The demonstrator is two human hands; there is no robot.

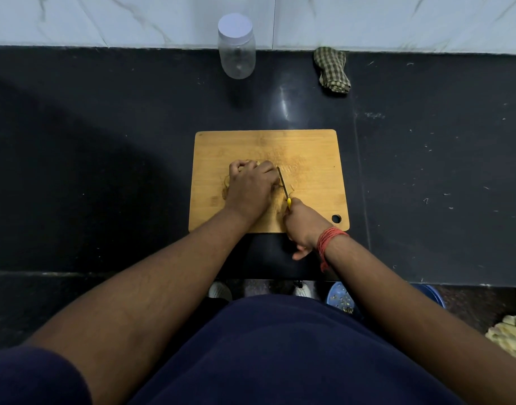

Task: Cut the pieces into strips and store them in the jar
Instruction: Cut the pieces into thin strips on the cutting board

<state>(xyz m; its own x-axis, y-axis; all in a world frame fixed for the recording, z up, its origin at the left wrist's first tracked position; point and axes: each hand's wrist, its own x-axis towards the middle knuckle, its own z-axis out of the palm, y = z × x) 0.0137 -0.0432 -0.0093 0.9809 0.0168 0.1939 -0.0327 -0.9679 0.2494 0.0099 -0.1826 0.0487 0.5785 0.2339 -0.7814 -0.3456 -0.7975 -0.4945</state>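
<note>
Gripping a yellow-handled knife (283, 185) whose blade points far and slightly left, the right hand (302, 223) cuts on the wooden cutting board (309, 147) beside the curled left hand (249, 185) pressing pale, mostly hidden pieces (258, 163).

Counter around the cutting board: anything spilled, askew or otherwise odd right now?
Small pale flecks lie scattered on the dark counter right of the cutting board, like stray scraps. The jar stands upright by the wall with its lid on. The checked cloth lies crumpled beside it. The board sits square.
</note>
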